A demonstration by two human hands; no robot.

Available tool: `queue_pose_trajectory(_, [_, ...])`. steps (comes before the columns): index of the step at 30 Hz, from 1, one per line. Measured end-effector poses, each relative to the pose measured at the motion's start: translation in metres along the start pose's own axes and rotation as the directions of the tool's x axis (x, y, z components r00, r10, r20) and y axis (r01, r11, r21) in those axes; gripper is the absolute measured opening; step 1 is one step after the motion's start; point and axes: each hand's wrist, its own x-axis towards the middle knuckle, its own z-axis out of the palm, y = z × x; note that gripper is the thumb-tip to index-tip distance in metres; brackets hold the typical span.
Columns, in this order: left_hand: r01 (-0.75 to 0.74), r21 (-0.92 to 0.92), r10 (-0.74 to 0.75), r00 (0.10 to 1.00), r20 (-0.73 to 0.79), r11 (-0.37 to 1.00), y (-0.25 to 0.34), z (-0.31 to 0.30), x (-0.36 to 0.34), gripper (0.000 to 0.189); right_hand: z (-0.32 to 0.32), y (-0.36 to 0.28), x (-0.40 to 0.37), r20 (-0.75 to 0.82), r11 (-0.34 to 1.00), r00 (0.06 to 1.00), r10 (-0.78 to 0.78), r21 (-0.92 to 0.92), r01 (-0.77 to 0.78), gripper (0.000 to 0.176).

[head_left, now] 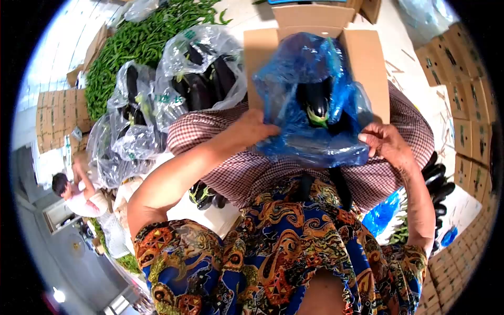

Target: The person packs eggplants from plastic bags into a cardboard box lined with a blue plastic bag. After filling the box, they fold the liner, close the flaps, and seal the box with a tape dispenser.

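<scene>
A blue plastic bag (310,144) lines an open cardboard box (367,63) between my knees. Inside the bag lies a dark eggplant (316,97), its green stem end toward me. My left hand (254,127) pinches the bag's left edge, thumb pointing inward. On the opposite side my right hand (386,143) grips the bag's right edge between thumb and fingers. The bag's near rim is stretched between both hands, and its far part bunches up over the box's inside. How many eggplants lie beneath is hidden.
Clear bags of eggplants (197,86) stand at the left, beside a heap of green peppers (131,47). Loose eggplants (438,184) lie at the right. Stacked cartons (467,105) line the right side. Another person (84,197) is at the far left.
</scene>
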Motion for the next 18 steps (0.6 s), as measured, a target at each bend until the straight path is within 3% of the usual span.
queue_pose_trajectory(1, [-0.091, -0.004, 0.091, 0.994, 0.058, 0.996, -0.01, 0.01, 0.004, 0.052, 0.006, 0.009, 0.008, 0.02, 0.989, 1.0, -0.005, 0.146, 0.002, 0.012])
queue_pose_trajectory(3, [-0.078, 0.011, 0.075, 0.989, 0.128, 0.997, -0.019, 0.017, 0.003, 0.049, 0.008, 0.012, 0.014, 0.018, 0.991, 0.993, -0.113, 0.067, 0.112, 0.01])
queue_pose_trajectory(4, [0.028, 0.032, -0.032, 0.99, 0.141, 0.999, 0.004, 0.014, -0.008, 0.046, 0.006, 0.007, 0.011, 0.02, 0.986, 0.987, -0.159, 0.058, 0.158, 0.01])
queue_pose_trajectory(5, [0.132, 0.053, -0.139, 0.978, 0.154, 0.99, 0.026, 0.007, -0.019, 0.044, 0.002, 0.014, 0.012, -0.024, 0.952, 0.953, -0.301, 0.044, 0.302, 0.011])
queue_pose_trajectory(6, [0.194, -0.182, -0.156, 0.966, 0.204, 0.964, 0.043, -0.005, -0.027, 0.037, -0.008, 0.007, 0.007, -0.055, 0.948, 0.977, -0.206, 0.235, 0.213, 0.01])
queue_pose_trajectory(7, [0.087, -0.363, -0.037, 0.989, 0.144, 0.928, 0.044, -0.016, -0.026, 0.035, -0.017, 0.002, 0.003, -0.067, 0.9, 0.993, -0.1, 0.42, 0.119, 0.009])
queue_pose_trajectory(9, [-0.147, -0.658, 0.167, 0.985, -0.033, 0.738, 0.042, -0.037, -0.019, 0.031, -0.032, 0.006, 0.013, -0.123, 0.781, 0.941, -0.317, 0.528, 0.332, 0.008])
queue_pose_trajectory(10, [-0.226, -0.66, 0.18, 0.974, -0.139, 0.716, 0.043, -0.039, -0.016, 0.033, -0.035, 0.001, 0.014, -0.125, 0.743, 0.939, -0.321, 0.582, 0.331, 0.013])
queue_pose_trajectory(11, [-0.304, -0.655, 0.195, 0.952, -0.236, 0.692, 0.045, -0.039, -0.011, 0.035, -0.033, -0.002, 0.014, -0.171, 0.804, 0.946, -0.275, 0.499, 0.324, 0.016])
queue_pose_trajectory(13, [-0.287, -0.686, 0.147, 0.955, -0.256, 0.669, 0.051, -0.029, -0.003, 0.037, -0.019, -0.017, 0.004, -0.287, 0.908, 0.945, -0.158, 0.334, 0.253, 0.023])
queue_pose_trajectory(14, [-0.192, -0.718, 0.086, 0.98, -0.182, 0.669, 0.052, -0.022, -0.007, 0.039, -0.026, -0.016, -0.003, -0.174, 0.952, 0.968, -0.179, 0.218, 0.215, 0.036])
queue_pose_trajectory(15, [-0.094, -0.741, 0.024, 0.994, -0.105, 0.665, 0.05, -0.015, -0.012, 0.042, -0.023, -0.011, -0.009, -0.153, 0.937, 0.943, -0.297, 0.146, 0.319, 0.048])
queue_pose_trajectory(17, [-0.105, -0.577, 0.131, 0.991, 0.004, 0.81, 0.047, -0.004, -0.015, 0.048, -0.024, -0.022, -0.021, 0.057, 0.957, 0.959, -0.278, -0.065, 0.281, 0.055])
queue_pose_trajectory(18, [-0.111, -0.482, 0.15, 0.988, 0.044, 0.869, 0.048, 0.0, -0.019, 0.048, -0.015, -0.014, -0.013, 0.066, 0.872, 0.884, -0.462, -0.151, 0.467, 0.05])
